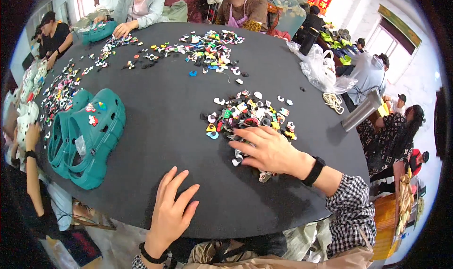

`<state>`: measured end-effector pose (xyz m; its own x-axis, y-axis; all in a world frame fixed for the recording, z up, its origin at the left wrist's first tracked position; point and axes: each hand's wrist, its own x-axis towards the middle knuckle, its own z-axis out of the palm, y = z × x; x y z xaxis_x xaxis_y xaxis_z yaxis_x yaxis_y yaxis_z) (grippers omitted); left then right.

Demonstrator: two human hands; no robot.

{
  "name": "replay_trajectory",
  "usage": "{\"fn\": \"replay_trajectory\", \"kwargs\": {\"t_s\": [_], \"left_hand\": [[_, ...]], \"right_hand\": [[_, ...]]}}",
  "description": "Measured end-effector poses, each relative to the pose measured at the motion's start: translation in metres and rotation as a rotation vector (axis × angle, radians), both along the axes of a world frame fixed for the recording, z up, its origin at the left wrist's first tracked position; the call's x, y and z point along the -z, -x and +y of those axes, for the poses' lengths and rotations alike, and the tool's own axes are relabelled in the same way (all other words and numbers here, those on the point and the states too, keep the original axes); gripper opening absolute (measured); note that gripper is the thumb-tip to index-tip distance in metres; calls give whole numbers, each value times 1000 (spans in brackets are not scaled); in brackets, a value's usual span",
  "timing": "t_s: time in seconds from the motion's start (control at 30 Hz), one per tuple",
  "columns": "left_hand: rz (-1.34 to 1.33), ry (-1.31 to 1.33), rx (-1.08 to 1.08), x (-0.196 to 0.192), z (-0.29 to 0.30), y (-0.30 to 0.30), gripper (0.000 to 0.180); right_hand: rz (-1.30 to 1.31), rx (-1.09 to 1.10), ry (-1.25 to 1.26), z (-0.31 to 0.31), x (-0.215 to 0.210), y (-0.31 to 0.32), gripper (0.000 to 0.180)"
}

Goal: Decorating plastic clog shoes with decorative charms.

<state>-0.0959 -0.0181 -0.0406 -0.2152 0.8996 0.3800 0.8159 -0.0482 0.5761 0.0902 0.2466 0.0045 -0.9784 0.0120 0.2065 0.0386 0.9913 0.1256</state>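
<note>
My left hand [173,208] is just above the near edge of the dark table [155,127], fingers stretched out and holding nothing. My right hand [271,151] reaches into a loose pile of small colourful shoe charms [255,109]. Its fingers are spread across the near side of the pile and cover some of the charms. A pair of teal clogs [96,137] lies on the table to the left of my hands. A few charms [93,120] are fixed on the upper of the nearer clog, and a clear scrap of plastic lies inside it.
More charms lie in heaps at the far middle [212,47] and far left [59,87]. A metallic tumbler [361,111], a coil of cord [333,103] and a clear plastic bag [321,71] line the right edge. Several people sit around, one with another teal clog [100,32].
</note>
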Motion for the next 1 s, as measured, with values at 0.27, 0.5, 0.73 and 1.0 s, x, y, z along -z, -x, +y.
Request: {"fn": "replay_trajectory", "kwargs": {"t_s": [0.27,0.5,0.73,1.0], "left_hand": [[-25,3,-8,2,0,1,40],[-73,10,0,4,3,2,37],[21,-33,53,-10,4,5,31],[-29,96,113,5,1,10,38]], "right_hand": [[-2,109,105,32,-20,3,31],[36,250,324,71,-18,-8,26],[41,306,376,79,-19,-10,25],[32,412,362,61,-15,-17,26]]}}
